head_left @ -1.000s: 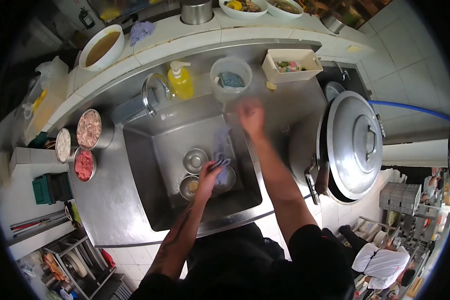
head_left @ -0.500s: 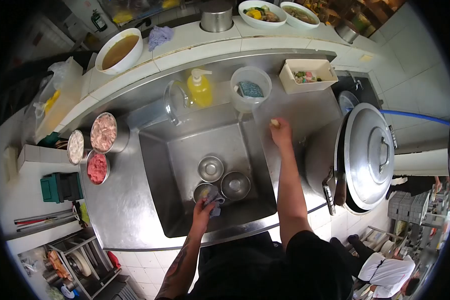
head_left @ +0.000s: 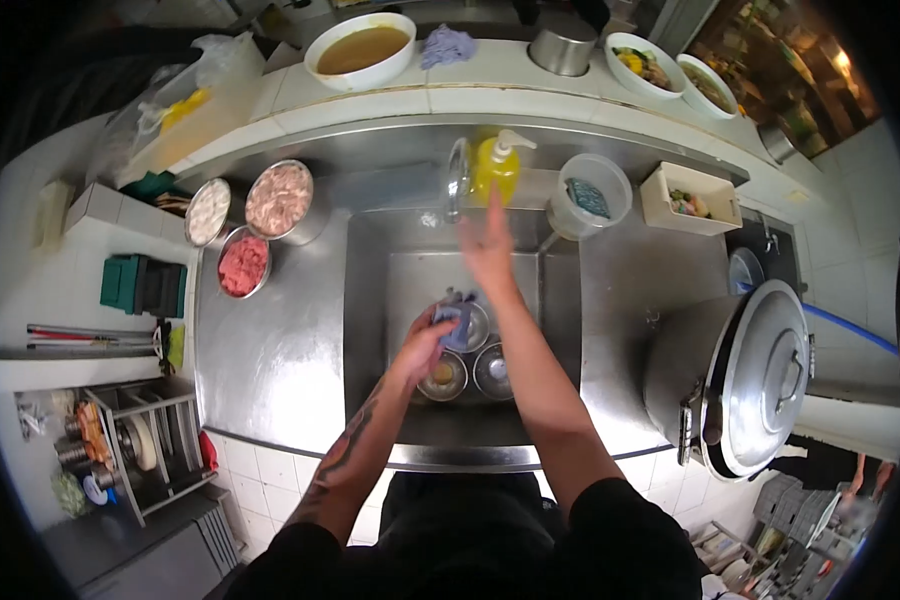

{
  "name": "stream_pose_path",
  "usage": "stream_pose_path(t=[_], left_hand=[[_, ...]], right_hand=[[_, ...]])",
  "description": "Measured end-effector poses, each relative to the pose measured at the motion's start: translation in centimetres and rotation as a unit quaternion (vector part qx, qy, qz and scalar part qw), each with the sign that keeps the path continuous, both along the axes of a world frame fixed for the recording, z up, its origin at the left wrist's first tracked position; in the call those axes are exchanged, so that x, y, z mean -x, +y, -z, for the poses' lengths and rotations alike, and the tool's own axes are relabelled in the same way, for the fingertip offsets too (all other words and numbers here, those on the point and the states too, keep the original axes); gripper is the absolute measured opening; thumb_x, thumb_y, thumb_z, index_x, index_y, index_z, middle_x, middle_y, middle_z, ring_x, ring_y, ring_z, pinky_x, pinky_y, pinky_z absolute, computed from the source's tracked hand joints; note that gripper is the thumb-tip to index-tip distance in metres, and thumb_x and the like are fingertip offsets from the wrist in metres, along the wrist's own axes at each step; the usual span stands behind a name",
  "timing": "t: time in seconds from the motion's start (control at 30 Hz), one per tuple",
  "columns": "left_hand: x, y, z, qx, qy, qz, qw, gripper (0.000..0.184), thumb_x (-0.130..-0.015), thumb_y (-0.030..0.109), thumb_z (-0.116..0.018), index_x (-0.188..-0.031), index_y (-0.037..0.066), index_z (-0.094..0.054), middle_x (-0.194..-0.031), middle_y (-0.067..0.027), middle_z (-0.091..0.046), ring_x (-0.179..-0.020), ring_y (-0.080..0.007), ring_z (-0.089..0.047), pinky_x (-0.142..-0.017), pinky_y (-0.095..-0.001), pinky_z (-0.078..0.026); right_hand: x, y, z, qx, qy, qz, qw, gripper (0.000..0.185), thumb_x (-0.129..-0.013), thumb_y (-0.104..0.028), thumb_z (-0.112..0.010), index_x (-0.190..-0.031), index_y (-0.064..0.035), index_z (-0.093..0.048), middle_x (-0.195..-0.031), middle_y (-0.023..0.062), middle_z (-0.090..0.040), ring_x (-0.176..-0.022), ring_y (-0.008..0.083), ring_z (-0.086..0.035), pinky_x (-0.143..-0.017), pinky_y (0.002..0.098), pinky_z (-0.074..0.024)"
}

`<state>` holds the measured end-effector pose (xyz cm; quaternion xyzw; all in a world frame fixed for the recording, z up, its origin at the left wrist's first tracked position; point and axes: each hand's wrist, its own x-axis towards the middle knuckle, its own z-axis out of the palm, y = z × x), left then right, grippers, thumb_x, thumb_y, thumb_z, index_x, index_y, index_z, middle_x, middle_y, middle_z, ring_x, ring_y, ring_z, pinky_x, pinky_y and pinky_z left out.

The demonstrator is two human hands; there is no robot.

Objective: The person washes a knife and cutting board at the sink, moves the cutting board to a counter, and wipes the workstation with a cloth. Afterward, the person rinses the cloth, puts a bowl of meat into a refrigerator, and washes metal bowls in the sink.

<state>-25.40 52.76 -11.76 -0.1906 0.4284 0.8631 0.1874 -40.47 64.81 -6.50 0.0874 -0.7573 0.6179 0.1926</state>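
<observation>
Over the sink (head_left: 560, 320), near centre, the left hand (head_left: 423, 350), fingers curled, grips a cloth (head_left: 454, 325); keep it gathered, clear of the metal bowls (head_left: 444, 380) toward 6 o'clock. At 12 o'clock, the right hand (head_left: 487, 255) spreads near the faucet (head_left: 457, 180), apparently unladen (blurred from where I stand). The cloth looks blue-grey, limp, crumpled.

Looks like a commercial kitchen: deep steel sink (head_left: 367, 310) is sitting in steel counter (head_left: 270, 370), oversized lidded pot (head_left: 692, 350) is standing at right, metal tubs (head_left: 308, 226) of raw meat (head_left: 278, 198) are crowding the left, white bowls (head_left: 382, 78) of food (head_left: 640, 68) are lining the tiled ledge (head_left: 490, 78).
</observation>
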Motion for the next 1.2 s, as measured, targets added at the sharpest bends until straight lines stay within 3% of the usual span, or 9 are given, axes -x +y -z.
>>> stream_pose_path(t=[0.13,0.37,0.43,0.53,0.67,0.73,0.97,1.03,1.2], left_hand=[[3.5,-0.9,-0.1,0.149,0.028,-0.044,0.987,0.030,-0.099,0.017,-0.058,-0.125,0.001,-0.061,-0.108,-0.0048,-0.068,-0.093,-0.0134,-0.063,-0.081,-0.0277,-0.050],[7.9,-1.6,-1.0,0.429,0.147,0.036,0.891,0.021,-0.096,0.017,-0.059,-0.106,0.004,-0.071,-0.096,-0.0095,-0.070,-0.083,-0.0172,-0.065,-0.073,-0.0344,-0.050],[9.0,-1.3,-1.8,0.721,0.405,-0.082,0.556,0.015,-0.085,0.013,-0.068,-0.096,0.004,-0.073,-0.084,-0.0100,-0.069,-0.076,-0.0223,-0.065,-0.072,-0.0315,-0.050],[10.1,-2.1,-3.9,0.612,0.343,0.000,0.713,0.024,-0.075,0.010,-0.071,-0.098,0.004,-0.073,-0.084,-0.0124,-0.069,-0.076,-0.0283,-0.067,-0.068,-0.0345,-0.051],[11.5,-2.4,-3.5,0.541,0.290,-0.001,0.789,0.020,-0.081,0.013,-0.073,-0.098,0.003,-0.073,-0.086,-0.0069,-0.070,-0.079,-0.0227,-0.066,-0.067,-0.0348,-0.051],[12.2,-2.3,-4.0,0.268,0.162,-0.014,0.950,0.021,-0.088,0.020,-0.073,-0.097,0.001,-0.073,-0.087,-0.0010,-0.069,-0.078,-0.0144,-0.064,-0.067,-0.0310,-0.050],[10.1,-2.4,-6.7,0.372,0.312,-0.058,0.872,0.022,-0.095,0.027,-0.070,-0.094,0.006,-0.073,-0.073,0.0056,-0.062,-0.066,-0.0038,-0.052,-0.058,-0.0212,-0.039],[9.8,-5.0,-6.4,0.510,0.213,0.155,0.819,0.022,-0.096,0.028,-0.069,-0.090,0.007,-0.069,-0.075,0.0077,-0.057,-0.066,-0.0031,-0.047,-0.056,-0.0217,-0.036],[9.5,-3.7,-7.9,0.358,0.170,0.023,0.918,0.025,-0.098,0.028,-0.066,-0.084,0.007,-0.062,-0.075,0.0085,-0.054,-0.066,-0.0042,-0.046,-0.056,-0.0229,-0.036]], right_hand=[[1.7,-3.5,4.8,-0.364,-0.047,-0.190,0.910,0.067,-0.093,-0.024,-0.059,-0.150,-0.0014,-0.032,-0.143,0.0243,-0.050,-0.132,0.0389,-0.049,-0.120,0.0429,-0.0234],[-2.8,-2.0,6.3,0.085,-0.275,-0.158,0.945,0.054,-0.099,-0.049,-0.056,-0.125,-0.0020,-0.062,-0.119,0.0182,-0.066,-0.109,0.0254,-0.063,-0.097,0.0358,-0.0469],[-3.7,-1.5,7.2,0.081,-0.266,-0.150,0.949,0.053,-0.099,-0.048,-0.055,-0.125,-0.0027,-0.062,-0.118,0.0169,-0.067,-0.107,0.0232,-0.063,-0.095,0.0349,-0.0473],[-3.5,-0.2,5.6,0.046,-0.246,-0.159,0.955,0.047,-0.098,-0.042,-0.059,-0.125,-0.0037,-0.061,-0.112,0.0147,-0.067,-0.103,0.0214,-0.063,-0.090,0.0339,-0.0483],[-3.0,-0.5,4.2,0.035,-0.123,-0.162,0.978,0.038,-0.096,-0.029,-0.065,-0.122,-0.0025,-0.061,-0.102,0.0126,-0.066,-0.095,0.0194,-0.063,-0.085,0.0324,-0.0496],[-2.3,0.2,5.2,0.052,-0.124,-0.151,0.979,0.035,-0.096,-0.025,-0.066,-0.121,-0.0018,-0.061,-0.099,0.0113,-0.066,-0.092,0.0176,-0.063,-0.083,0.0314,-0.0499],[-2.6,1.1,0.8,0.080,-0.151,-0.189,0.967,0.017,-0.096,-0.018,-0.064,-0.095,-0.0012,-0.062,-0.083,0.0020,-0.062,-0.074,0.0081,-0.053,-0.064,0.0265,-0.0448],[-2.8,0.6,1.3,0.118,-0.142,-0.166,0.969,0.017,-0.096,-0.018,-0.063,-0.090,-0.0021,-0.062,-0.080,0.0006,-0.060,-0.071,0.0076,-0.050,-0.061,0.0265,-0.0428],[-1.8,1.9,1.8,0.031,-0.259,-0.304,0.916,0.019,-0.099,-0.021,-0.063,-0.092,-0.0038,-0.062,-0.078,-0.0046,-0.056,-0.070,0.0053,-0.047,-0.060,0.0253,-0.0409]])
